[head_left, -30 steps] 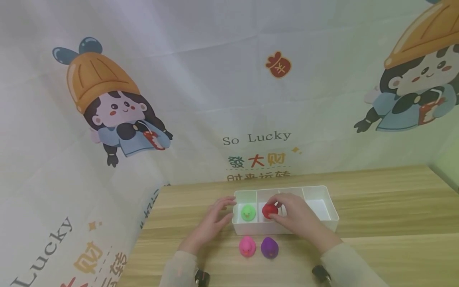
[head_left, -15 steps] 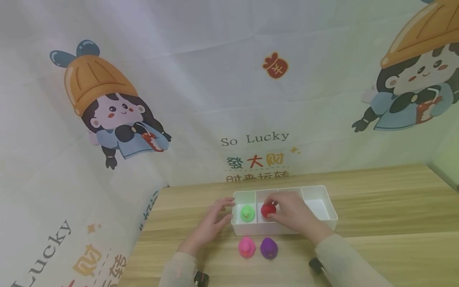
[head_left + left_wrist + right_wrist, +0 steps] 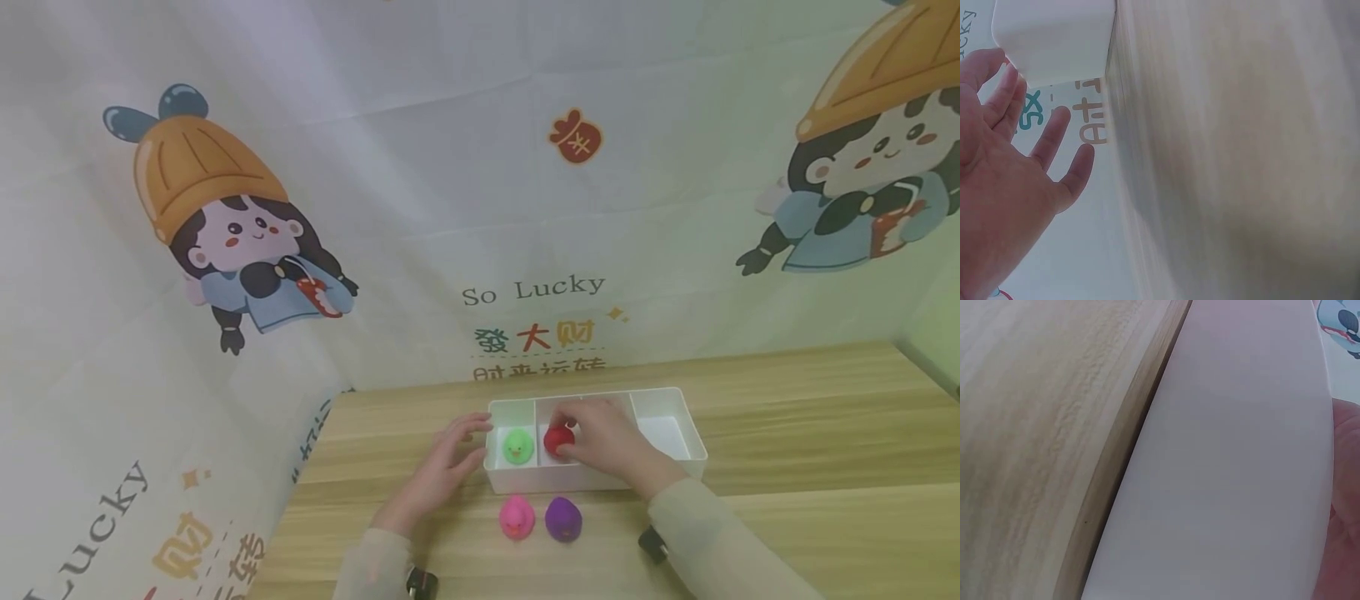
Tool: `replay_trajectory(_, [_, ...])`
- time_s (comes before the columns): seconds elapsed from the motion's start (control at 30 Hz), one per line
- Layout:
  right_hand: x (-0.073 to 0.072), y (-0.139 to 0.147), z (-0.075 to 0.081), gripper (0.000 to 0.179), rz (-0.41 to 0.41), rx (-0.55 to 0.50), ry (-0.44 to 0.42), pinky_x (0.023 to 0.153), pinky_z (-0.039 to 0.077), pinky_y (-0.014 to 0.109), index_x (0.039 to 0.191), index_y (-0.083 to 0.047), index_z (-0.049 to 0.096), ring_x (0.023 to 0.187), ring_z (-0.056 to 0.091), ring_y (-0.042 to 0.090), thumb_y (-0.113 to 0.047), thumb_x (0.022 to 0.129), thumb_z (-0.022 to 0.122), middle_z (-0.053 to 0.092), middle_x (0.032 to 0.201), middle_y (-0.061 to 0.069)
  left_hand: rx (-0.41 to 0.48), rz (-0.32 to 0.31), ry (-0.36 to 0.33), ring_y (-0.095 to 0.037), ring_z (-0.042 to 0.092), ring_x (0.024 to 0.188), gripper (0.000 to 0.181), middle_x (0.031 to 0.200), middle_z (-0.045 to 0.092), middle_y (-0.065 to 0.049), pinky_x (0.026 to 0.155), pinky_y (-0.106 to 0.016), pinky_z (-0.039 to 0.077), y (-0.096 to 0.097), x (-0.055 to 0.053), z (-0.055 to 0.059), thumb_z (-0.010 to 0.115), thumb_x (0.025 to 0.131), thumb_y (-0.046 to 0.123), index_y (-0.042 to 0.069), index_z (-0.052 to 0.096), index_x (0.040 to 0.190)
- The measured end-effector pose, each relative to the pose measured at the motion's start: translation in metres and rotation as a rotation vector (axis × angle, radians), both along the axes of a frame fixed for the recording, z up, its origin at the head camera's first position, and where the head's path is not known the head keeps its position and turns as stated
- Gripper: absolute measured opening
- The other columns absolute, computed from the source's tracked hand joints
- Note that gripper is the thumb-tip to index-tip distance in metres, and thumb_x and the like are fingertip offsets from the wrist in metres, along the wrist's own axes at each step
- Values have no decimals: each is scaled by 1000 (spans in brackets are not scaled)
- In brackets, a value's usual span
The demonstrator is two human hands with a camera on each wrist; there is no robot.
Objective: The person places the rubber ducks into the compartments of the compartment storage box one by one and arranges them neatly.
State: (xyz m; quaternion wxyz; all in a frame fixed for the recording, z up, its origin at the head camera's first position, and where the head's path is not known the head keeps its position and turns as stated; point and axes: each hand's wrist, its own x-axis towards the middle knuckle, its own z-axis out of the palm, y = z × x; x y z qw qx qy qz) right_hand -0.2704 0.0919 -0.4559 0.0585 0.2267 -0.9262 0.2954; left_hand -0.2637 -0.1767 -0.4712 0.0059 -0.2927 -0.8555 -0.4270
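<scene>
A white divided box [image 3: 600, 477] stands on the table, a green rubber duck [image 3: 517, 447] in its leftmost compartment. My right hand [image 3: 606, 437] reaches over the front wall and pinches a red rubber duck [image 3: 558, 442] in the second compartment from the left. In the right wrist view the box wall hides most of that hand and all of the duck. My left hand [image 3: 452, 458] has its fingers at the box's left end; in the left wrist view its fingers [image 3: 1052, 134] are spread, fingertips right at the white wall.
In front of the box, a pink rubber duck [image 3: 517, 517] and a purple rubber duck [image 3: 563, 519] sit side by side on the wooden table [image 3: 810, 433]. A printed cloth [image 3: 420, 208] hangs behind the table and along its left side.
My right hand has shifted slightly left with the red duck, toward the divider beside the green duck. The left hand keeps its place at the box's end.
</scene>
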Motion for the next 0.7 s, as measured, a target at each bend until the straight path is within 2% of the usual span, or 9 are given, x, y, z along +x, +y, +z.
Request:
replay_trajectory(0.17, [-3, 0, 0, 25, -8, 46, 10, 85, 29, 41, 82, -29, 61, 83, 51, 7, -26, 65, 78, 58, 78, -18, -5, 1, -7, -30, 38, 114, 34, 137, 32, 1, 93, -49, 33, 1, -2, -1, 51, 89, 13, 13, 45, 123])
replay_trajectory(0.37, [-2, -3, 2, 23, 4, 77, 5, 88, 26, 43, 80, -28, 60, 84, 51, 7, -24, 65, 78, 58, 78, -18, 7, -3, 4, -27, 38, 114, 35, 137, 32, -2, 93, -49, 33, -1, -1, -3, 52, 89, 11, 11, 45, 123])
replay_trajectory(0.57, [-1, -3, 3, 23, 7, 87, 5, 86, 26, 43, 78, -25, 60, 79, 53, 10, -21, 65, 78, 59, 77, -16, 7, 4, 11, -22, 38, 115, 34, 136, 33, 1, 94, -47, 33, -2, -1, -5, 52, 89, 13, 13, 46, 122])
replay_trajectory(0.7, [-1, -1, 3, 24, -11, 114, 23, 86, 27, 43, 78, -25, 58, 75, 51, 8, -21, 64, 78, 58, 76, -16, 24, -12, -5, -31, 38, 114, 34, 136, 33, -7, 93, -50, 32, 4, 7, 11, 51, 89, 11, 7, 45, 122])
